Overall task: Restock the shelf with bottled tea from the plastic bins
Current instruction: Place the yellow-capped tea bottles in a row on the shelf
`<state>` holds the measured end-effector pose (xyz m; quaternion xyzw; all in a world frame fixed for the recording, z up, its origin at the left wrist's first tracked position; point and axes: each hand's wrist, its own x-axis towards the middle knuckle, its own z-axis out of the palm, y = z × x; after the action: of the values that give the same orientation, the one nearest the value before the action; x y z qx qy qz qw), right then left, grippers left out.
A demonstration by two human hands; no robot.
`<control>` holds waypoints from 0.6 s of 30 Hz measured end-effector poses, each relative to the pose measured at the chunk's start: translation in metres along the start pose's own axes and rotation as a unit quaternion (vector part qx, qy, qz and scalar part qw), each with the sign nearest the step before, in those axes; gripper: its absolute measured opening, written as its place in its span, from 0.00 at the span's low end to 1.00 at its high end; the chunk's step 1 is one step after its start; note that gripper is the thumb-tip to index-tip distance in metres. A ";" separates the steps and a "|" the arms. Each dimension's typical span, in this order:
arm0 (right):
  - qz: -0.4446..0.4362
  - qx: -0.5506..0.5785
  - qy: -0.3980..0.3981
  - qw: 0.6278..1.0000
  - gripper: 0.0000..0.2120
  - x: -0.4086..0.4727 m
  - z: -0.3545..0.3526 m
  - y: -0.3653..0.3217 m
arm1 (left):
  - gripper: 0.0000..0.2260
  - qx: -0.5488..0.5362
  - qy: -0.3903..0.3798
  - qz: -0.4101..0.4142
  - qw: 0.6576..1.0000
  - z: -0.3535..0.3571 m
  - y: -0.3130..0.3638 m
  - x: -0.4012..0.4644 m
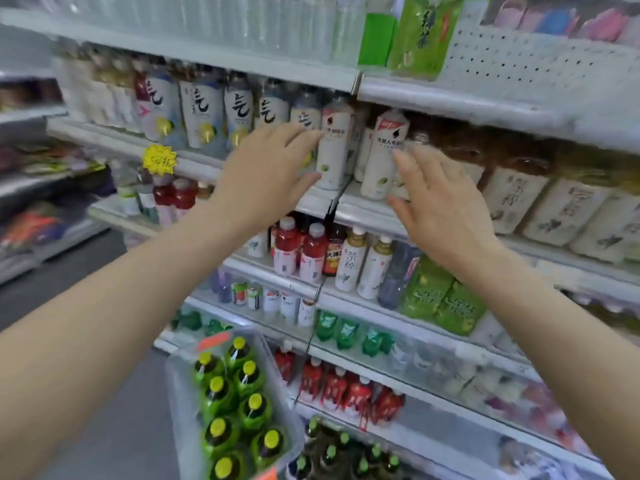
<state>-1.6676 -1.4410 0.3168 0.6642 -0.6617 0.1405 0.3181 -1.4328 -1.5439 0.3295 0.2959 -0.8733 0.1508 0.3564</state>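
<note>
We've got both hands up at the second white metal shelf [363, 209] from the top. Left hand [266, 168] has fingers spread and straight, tips touching a tall white-sleeved tea bottle w/ a green fruit print [332, 147]. Right hand [440, 199] is spread too, fingers just beside or touching a second tall white-sleeved tea bottle w/ a red top band [382, 154]; can't tell contact for sure, frame's blurred there. Neither hand is wrapped round anything.

Progress, as we read it: those 2 white bottles stand at the shelf's front edge, so this row looks mid-fill or being straightened. Plenty left, since the clear plastic bin [180, 393] down by the floor, bottom centre, is full of green-wrapped tea bottles w/ yellow caps [239, 403].

Counts: 2 hands, 1 bin in view, approx 10 yellow caps showing in it (edge cuts off the rest). Left of our hands, 5 white bottles w/ black brush lettering [204, 112] can be counted before the blur; behind them, unclear.
</note>
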 end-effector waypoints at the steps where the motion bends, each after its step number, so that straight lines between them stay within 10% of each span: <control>1: -0.004 0.011 -0.008 1.000 0.27 -0.014 0.007 -0.010 | 0.23 -0.004 -0.007 -0.010 1.000 0.002 -0.001 -0.018; 18: -0.005 0.249 -0.312 0.917 0.28 -0.241 0.246 -0.218 | 0.21 -0.131 -0.253 -0.298 0.911 0.183 -0.034 -0.372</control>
<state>-1.5344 -1.4174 -0.0679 0.7357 -0.6673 0.0844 -0.0800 -1.2970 -1.5053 -0.0616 0.5211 -0.8175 -0.1579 0.1877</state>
